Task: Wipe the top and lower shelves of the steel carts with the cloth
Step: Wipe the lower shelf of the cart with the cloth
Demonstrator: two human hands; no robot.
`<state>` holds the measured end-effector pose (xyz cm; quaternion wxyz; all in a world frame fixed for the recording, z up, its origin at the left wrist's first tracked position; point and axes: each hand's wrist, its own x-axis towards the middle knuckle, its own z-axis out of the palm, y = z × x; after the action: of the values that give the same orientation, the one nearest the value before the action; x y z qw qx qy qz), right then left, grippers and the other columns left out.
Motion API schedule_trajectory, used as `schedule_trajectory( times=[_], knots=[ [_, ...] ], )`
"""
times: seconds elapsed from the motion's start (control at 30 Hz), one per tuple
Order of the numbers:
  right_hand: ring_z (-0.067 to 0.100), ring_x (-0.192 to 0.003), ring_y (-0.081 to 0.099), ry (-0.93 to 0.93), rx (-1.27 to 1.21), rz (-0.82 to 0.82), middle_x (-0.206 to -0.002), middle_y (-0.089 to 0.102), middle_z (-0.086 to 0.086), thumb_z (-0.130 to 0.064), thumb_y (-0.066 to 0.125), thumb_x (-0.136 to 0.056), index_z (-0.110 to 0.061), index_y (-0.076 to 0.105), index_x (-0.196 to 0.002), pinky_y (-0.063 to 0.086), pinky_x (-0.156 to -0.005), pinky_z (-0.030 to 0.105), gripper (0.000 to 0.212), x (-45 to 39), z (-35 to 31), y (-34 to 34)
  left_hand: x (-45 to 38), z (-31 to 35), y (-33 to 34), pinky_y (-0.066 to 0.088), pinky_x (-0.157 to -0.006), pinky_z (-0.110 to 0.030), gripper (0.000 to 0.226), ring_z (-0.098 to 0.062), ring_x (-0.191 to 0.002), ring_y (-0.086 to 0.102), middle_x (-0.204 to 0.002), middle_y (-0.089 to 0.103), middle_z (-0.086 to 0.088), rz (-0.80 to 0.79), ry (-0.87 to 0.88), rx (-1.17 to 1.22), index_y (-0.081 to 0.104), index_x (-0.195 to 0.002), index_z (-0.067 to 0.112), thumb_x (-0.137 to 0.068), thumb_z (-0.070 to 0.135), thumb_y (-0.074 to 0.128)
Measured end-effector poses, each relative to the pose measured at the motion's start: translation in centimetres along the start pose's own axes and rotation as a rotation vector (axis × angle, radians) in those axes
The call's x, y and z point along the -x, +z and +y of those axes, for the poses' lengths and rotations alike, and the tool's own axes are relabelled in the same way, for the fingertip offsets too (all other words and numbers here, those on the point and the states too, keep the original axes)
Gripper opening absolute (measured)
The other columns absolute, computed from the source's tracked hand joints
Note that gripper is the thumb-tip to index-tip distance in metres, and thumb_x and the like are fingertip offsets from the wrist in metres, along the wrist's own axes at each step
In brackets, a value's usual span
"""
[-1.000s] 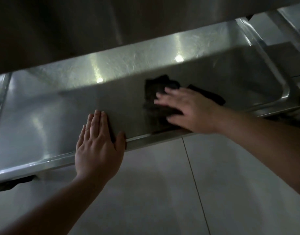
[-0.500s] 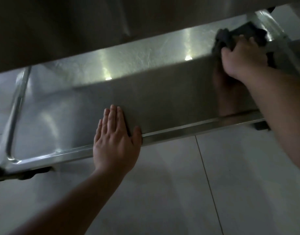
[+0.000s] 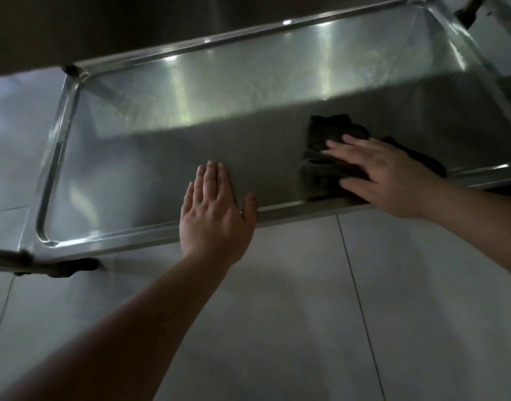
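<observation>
The steel cart's lower shelf [image 3: 150, 175] fills the upper half of the head view, a shallow tray with a raised rim. A dark cloth [image 3: 329, 134] lies crumpled on its right part, near the front rim. My right hand [image 3: 384, 172] presses flat on the cloth with fingers spread. My left hand [image 3: 216, 215] rests palm down on the front rim, left of the cloth, fingers extended onto the shelf and holding nothing. The cloth's right part is hidden under my right hand.
The underside of the upper shelf [image 3: 133, 24] hangs dark over the back of the tray. A black caster [image 3: 72, 267] sits under the front left corner. Pale floor tiles [image 3: 306, 314] spread below. Another steel frame part [image 3: 468, 7] shows at the top right.
My right hand has brought the cloth from the far right corner of the shelf back toward the front rim. The view has shifted, showing the whole tray. My left hand stays on the rim.
</observation>
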<state>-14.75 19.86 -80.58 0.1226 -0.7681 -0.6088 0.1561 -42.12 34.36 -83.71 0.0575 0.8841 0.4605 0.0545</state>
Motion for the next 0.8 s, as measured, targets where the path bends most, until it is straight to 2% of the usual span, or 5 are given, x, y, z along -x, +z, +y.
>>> schedule_trajectory(
  times=[0.1, 0.2, 0.3, 0.47, 0.8],
  knots=[
    [0.019, -0.154, 0.033, 0.251, 0.009, 0.097, -0.164, 0.04, -0.011, -0.065, 0.04, -0.092, -0.046, 0.033, -0.154, 0.028, -0.125, 0.049, 0.065, 5.3, 6.5, -2.2, 0.0, 0.0, -0.2, -0.009, -0.127, -0.031, 0.085, -0.017, -0.163, -0.003, -0.178, 0.005, -0.004, -0.027, 0.002, 0.025, 0.01, -0.169, 0.013, -0.104, 0.068, 0.017],
    [0.04, -0.145, 0.043, 0.683, 0.009, 0.225, -0.157, 0.048, 0.016, -0.067, 0.034, -0.09, -0.025, 0.038, -0.156, 0.033, -0.12, 0.059, 0.079, 6.8, 11.4, -3.3, -0.6, -0.5, -0.9, -0.008, -0.128, -0.032, 0.084, -0.015, -0.163, -0.007, -0.178, 0.0, -0.001, -0.108, 0.015, 0.135, 0.006, -0.17, 0.016, -0.105, 0.066, 0.024],
    [0.052, -0.124, 0.054, 0.898, 0.07, 0.247, -0.134, 0.057, 0.029, -0.059, 0.033, -0.09, -0.013, 0.05, -0.135, 0.044, -0.107, 0.064, 0.066, 4.7, 9.6, -2.2, -1.5, -2.7, -2.7, 0.015, -0.129, -0.039, 0.077, -0.022, -0.16, 0.017, -0.175, 0.018, 0.001, -0.184, 0.058, 0.31, 0.021, -0.167, 0.02, -0.105, 0.059, 0.043],
    [0.039, -0.143, 0.044, 0.587, 0.091, 0.243, -0.156, 0.048, 0.017, -0.052, 0.036, -0.095, -0.019, 0.049, -0.148, 0.036, -0.116, 0.053, 0.064, 0.3, -1.9, 0.9, -1.1, -10.7, -4.9, 0.036, -0.118, -0.044, 0.063, -0.034, -0.142, 0.045, -0.163, 0.038, -0.005, -0.17, 0.031, 0.239, 0.038, -0.159, 0.021, -0.103, 0.045, 0.055],
    [0.007, -0.16, 0.005, -0.102, 0.104, -0.123, -0.172, 0.017, -0.02, -0.058, 0.027, -0.107, -0.038, 0.024, -0.164, 0.002, -0.129, 0.037, 0.061, -6.2, -18.8, 6.9, -0.8, -22.5, -7.4, 0.025, -0.126, -0.054, 0.085, -0.033, -0.159, 0.021, -0.173, 0.02, -0.006, -0.187, -0.111, 0.106, 0.018, -0.166, 0.024, -0.097, 0.07, 0.033]
  ],
)
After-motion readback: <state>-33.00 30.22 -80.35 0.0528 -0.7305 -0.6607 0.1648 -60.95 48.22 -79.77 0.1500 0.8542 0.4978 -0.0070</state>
